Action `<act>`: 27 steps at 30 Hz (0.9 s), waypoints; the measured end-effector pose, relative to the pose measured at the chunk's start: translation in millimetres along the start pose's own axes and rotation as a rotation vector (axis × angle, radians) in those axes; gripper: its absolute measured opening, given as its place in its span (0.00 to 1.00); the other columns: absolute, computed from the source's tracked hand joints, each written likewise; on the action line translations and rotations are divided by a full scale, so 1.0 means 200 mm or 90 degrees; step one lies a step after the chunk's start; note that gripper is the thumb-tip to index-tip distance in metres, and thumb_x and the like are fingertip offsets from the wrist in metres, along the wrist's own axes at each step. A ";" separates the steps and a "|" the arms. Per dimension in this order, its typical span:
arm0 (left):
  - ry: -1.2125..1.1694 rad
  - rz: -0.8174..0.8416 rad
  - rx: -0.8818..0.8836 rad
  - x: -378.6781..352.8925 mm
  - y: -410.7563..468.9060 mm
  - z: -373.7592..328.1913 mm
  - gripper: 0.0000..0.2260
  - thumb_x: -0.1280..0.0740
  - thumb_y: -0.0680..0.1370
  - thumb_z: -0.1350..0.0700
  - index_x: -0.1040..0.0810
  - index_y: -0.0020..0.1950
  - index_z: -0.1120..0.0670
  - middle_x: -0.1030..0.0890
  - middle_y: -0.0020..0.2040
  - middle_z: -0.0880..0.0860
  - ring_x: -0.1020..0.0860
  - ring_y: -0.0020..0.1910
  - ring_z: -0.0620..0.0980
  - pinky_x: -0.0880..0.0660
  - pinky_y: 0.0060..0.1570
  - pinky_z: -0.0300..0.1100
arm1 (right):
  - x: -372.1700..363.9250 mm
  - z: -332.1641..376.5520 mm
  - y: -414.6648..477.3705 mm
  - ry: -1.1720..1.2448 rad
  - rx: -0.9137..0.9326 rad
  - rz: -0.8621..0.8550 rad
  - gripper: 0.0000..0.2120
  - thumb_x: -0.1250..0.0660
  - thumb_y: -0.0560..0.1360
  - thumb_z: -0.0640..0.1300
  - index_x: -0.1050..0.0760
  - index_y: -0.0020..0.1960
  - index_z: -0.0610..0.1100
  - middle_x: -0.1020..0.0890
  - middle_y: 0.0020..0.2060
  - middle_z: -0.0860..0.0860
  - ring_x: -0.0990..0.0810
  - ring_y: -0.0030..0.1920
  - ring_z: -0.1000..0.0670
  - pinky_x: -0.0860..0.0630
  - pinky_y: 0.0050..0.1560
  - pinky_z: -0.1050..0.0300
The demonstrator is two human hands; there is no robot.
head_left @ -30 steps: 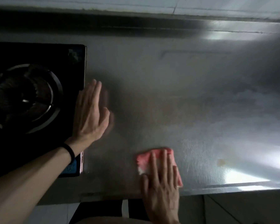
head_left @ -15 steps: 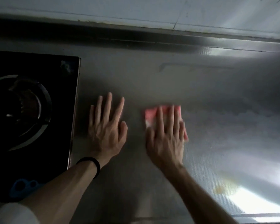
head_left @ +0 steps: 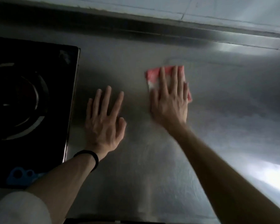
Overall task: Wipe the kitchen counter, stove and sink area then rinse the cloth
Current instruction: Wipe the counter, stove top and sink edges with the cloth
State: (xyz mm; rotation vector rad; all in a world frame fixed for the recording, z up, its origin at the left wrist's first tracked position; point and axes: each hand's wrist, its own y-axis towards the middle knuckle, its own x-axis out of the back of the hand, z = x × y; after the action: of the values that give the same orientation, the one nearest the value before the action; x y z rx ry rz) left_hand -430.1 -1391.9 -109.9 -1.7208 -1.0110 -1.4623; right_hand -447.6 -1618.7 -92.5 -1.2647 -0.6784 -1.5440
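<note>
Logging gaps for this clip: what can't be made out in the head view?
Head view:
Cloth: mostly under the right hand, motion-blurred; its fold unclear.
Stove: cut by the left edge, burner lost in darkness.
Blue object: partly behind the left forearm, unidentifiable.
Sink: outside the frame.

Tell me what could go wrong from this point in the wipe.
1. The right hand only presses the pink cloth flat under straight fingers, so the cloth may bunch up or slip out mid-stroke.
2. The left hand lies flat on the steel counter beside the stove; it could leave smears, and the strip under it may go unwiped.
</note>
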 end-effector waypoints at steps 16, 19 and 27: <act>0.000 -0.004 0.002 0.00 0.01 0.00 0.33 0.44 0.80 0.46 0.46 0.86 0.45 0.48 0.87 0.56 0.49 0.85 0.61 0.51 0.82 0.61 | 0.02 -0.20 -0.23 -0.007 -0.029 -0.001 0.32 0.53 0.86 0.62 0.55 0.86 0.51 0.56 0.85 0.43 0.59 0.85 0.42 0.58 0.83 0.42; -0.001 -0.007 0.000 0.00 0.00 0.00 0.34 0.42 0.79 0.47 0.46 0.86 0.46 0.47 0.86 0.56 0.48 0.85 0.61 0.50 0.82 0.61 | 0.08 -0.29 0.26 -0.024 -0.041 0.002 0.34 0.55 0.85 0.64 0.57 0.86 0.50 0.58 0.85 0.41 0.60 0.84 0.40 0.59 0.83 0.39; 0.006 -0.005 0.003 0.02 0.01 -0.01 0.34 0.41 0.79 0.46 0.44 0.86 0.46 0.45 0.86 0.56 0.47 0.84 0.62 0.48 0.81 0.62 | 0.07 -0.23 0.15 0.004 -0.082 -0.037 0.32 0.55 0.86 0.62 0.56 0.86 0.50 0.56 0.85 0.41 0.58 0.85 0.41 0.56 0.83 0.39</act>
State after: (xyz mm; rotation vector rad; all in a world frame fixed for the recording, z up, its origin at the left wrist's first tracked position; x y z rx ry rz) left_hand -428.9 -1393.4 -106.2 -1.7061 -1.0167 -1.4703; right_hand -438.1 -1674.6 -97.8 -1.3448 -0.6256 -1.6606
